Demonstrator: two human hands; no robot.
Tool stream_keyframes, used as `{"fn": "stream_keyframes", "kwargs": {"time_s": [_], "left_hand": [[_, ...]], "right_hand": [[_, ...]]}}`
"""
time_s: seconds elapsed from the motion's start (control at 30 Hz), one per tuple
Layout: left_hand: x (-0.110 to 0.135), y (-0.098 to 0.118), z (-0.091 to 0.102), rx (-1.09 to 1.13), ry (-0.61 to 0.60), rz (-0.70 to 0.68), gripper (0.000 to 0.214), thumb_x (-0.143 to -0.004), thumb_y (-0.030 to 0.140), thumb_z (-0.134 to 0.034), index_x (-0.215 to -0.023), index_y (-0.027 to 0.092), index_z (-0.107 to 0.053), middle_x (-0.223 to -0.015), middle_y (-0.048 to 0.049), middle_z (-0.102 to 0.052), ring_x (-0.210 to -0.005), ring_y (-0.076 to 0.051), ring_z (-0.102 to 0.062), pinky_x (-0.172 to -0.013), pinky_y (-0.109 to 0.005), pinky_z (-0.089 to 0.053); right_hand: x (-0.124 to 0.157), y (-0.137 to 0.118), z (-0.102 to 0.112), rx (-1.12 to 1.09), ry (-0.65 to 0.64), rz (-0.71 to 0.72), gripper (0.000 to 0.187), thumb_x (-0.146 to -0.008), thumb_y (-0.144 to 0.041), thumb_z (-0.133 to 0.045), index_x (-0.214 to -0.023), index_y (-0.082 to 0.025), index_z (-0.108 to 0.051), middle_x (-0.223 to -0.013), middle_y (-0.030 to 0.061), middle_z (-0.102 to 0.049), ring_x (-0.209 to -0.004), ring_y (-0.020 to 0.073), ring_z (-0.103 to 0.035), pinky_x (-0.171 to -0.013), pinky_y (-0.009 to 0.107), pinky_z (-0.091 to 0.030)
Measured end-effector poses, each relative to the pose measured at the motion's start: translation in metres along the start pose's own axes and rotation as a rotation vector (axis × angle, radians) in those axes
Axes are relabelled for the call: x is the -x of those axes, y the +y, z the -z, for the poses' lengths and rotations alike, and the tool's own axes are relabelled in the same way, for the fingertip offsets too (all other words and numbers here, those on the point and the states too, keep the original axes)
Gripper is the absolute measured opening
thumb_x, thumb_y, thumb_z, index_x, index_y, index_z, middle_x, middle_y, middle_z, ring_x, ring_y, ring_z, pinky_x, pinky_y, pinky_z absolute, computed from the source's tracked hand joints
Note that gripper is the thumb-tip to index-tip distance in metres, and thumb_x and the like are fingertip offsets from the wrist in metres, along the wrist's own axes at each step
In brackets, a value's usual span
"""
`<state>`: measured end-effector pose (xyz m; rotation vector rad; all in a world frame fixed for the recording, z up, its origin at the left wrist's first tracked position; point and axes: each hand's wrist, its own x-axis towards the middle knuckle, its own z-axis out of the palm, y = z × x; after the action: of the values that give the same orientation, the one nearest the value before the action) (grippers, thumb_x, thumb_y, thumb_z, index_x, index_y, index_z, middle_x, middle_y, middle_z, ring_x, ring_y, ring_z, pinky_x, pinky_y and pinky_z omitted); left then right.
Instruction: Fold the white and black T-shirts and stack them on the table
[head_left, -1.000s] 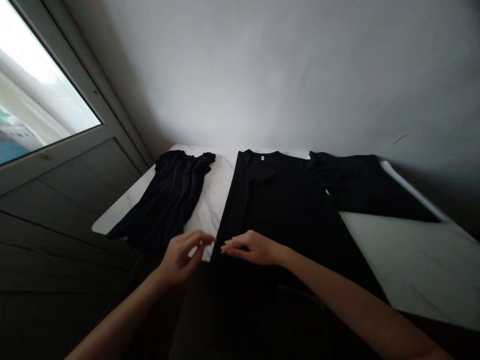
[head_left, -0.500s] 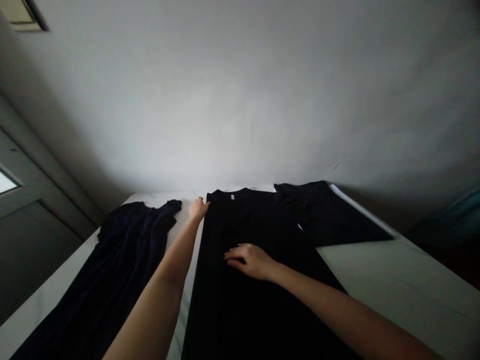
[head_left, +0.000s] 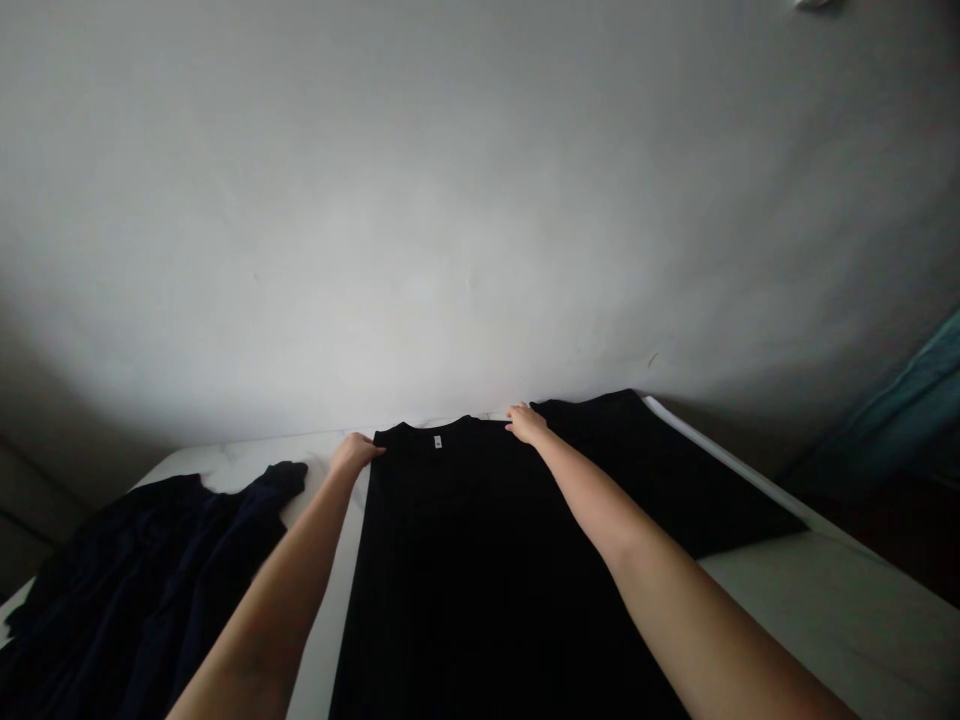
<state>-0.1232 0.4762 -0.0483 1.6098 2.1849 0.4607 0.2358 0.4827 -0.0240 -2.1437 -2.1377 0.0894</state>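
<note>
A black shirt lies spread on the white table, its neckline at the far end and a small white label inside the collar. My left hand is closed on the shirt's far left shoulder corner, thumb and fingers pinched together. At the far right shoulder, my right hand has its fingers closed at the top edge of the same shirt. Wide black cloth lies right of the shirt, partly behind my right forearm; I cannot tell whether it is joined to it.
A rumpled dark navy garment lies on the left of the white table. A grey wall rises behind the table's far edge. Teal fabric is beyond the right edge.
My right hand has moved from the middle of the shirt up to its far right shoulder. My left hand remains at the left shoulder corner. The view has shifted to the right.
</note>
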Motion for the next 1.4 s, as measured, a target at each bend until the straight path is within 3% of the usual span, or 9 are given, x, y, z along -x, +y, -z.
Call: {"fn": "stream_keyframes", "kwargs": {"time_s": [0.17,0.4,0.57,0.77,0.87,1.0,1.2,1.3,1.4], "left_hand": [[-0.007,-0.005,-0.002,0.009,0.008,-0.039,0.019,-0.073,0.038,-0.069,-0.073,0.020,-0.065,-0.062,-0.0010,-0.064,-0.069,-0.020,-0.064,-0.055,-0.026,-0.041],[0.018,0.011,-0.006,-0.132,0.268,-0.026,0.037,-0.081,0.040,-0.062,-0.109,0.016,-0.060,-0.110,-0.0140,-0.066,-0.104,-0.030,-0.062,-0.079,-0.035,-0.048],[0.065,0.030,-0.021,-0.222,0.506,-0.394,0.044,-0.092,0.039,-0.043,-0.129,0.018,-0.052,-0.132,-0.0161,-0.055,-0.122,-0.033,-0.049,-0.098,-0.047,-0.041],[0.082,0.028,-0.049,-0.368,0.045,-0.880,0.048,-0.097,0.034,-0.035,-0.144,0.033,-0.044,-0.155,-0.0046,-0.037,-0.142,-0.029,-0.033,-0.111,-0.049,-0.033],[0.081,0.042,-0.049,-0.497,-0.076,-0.813,0.047,-0.095,0.034,-0.041,-0.141,0.034,-0.048,-0.154,-0.0065,-0.039,-0.141,-0.034,-0.033,-0.107,-0.055,-0.036],[0.094,0.105,-0.046,-0.364,-0.073,-0.734,0.036,-0.089,0.033,-0.052,-0.120,0.025,-0.068,-0.141,-0.0101,-0.055,-0.134,-0.034,-0.045,-0.107,-0.047,-0.040],[0.113,0.220,-0.067,0.521,-0.595,-0.237,0.059,-0.096,0.057,-0.025,-0.105,0.015,-0.065,-0.098,-0.0102,-0.073,-0.081,-0.022,-0.070,-0.071,-0.033,-0.057],[0.109,0.243,-0.073,0.739,-0.803,0.001,0.069,-0.090,0.071,-0.021,-0.094,0.015,-0.062,-0.076,-0.0091,-0.071,-0.063,-0.021,-0.068,-0.060,-0.034,-0.057],[0.098,0.243,-0.070,0.715,-0.742,-0.030,0.059,-0.085,0.072,-0.038,-0.083,0.017,-0.062,-0.064,-0.0063,-0.067,-0.060,-0.022,-0.066,-0.057,-0.034,-0.057]], "right_hand": [[-0.023,0.000,-0.002,0.036,0.004,0.025,0.011,-0.085,-0.025,-0.068,-0.095,-0.023,-0.075,-0.105,0.0060,-0.072,-0.108,0.0218,-0.061,-0.090,0.031,-0.040],[-0.013,-0.001,-0.013,0.040,0.129,0.048,0.018,-0.091,-0.027,-0.061,-0.106,-0.022,-0.069,-0.119,0.0077,-0.066,-0.115,0.0207,-0.055,-0.096,0.032,-0.037],[0.013,0.042,0.005,0.032,0.136,-0.064,0.034,-0.089,-0.041,-0.063,-0.115,-0.019,-0.063,-0.125,0.0130,-0.061,-0.117,0.0264,-0.054,-0.091,0.037,-0.043],[0.048,0.113,0.026,-0.073,0.021,-0.240,0.055,-0.079,-0.048,-0.072,-0.121,-0.014,-0.060,-0.127,0.0175,-0.060,-0.118,0.0304,-0.056,-0.089,0.037,-0.047],[0.060,0.133,0.027,-0.200,-0.041,-0.285,0.048,-0.075,-0.043,-0.076,-0.112,-0.013,-0.066,-0.119,0.0161,-0.066,-0.112,0.0283,-0.062,-0.086,0.031,-0.048],[0.065,0.139,0.029,-0.272,-0.018,-0.273,0.033,-0.073,-0.029,-0.077,-0.100,-0.011,-0.072,-0.104,0.0138,-0.072,-0.098,0.0252,-0.068,-0.075,0.025,-0.049],[0.064,0.096,0.040,-0.381,0.149,-0.199,0.027,-0.083,-0.026,-0.064,-0.107,-0.015,-0.069,-0.110,0.0110,-0.071,-0.103,0.0215,-0.066,-0.078,0.023,-0.047],[0.065,0.052,0.044,-0.488,0.258,-0.058,0.018,-0.082,-0.024,-0.065,-0.099,-0.018,-0.069,-0.102,0.0077,-0.073,-0.097,0.0194,-0.066,-0.079,0.023,-0.047],[0.068,0.007,0.043,-0.564,0.272,0.102,0.010,-0.081,-0.019,-0.066,-0.090,-0.018,-0.070,-0.095,0.0067,-0.074,-0.090,0.0190,-0.067,-0.077,0.026,-0.048]]}}
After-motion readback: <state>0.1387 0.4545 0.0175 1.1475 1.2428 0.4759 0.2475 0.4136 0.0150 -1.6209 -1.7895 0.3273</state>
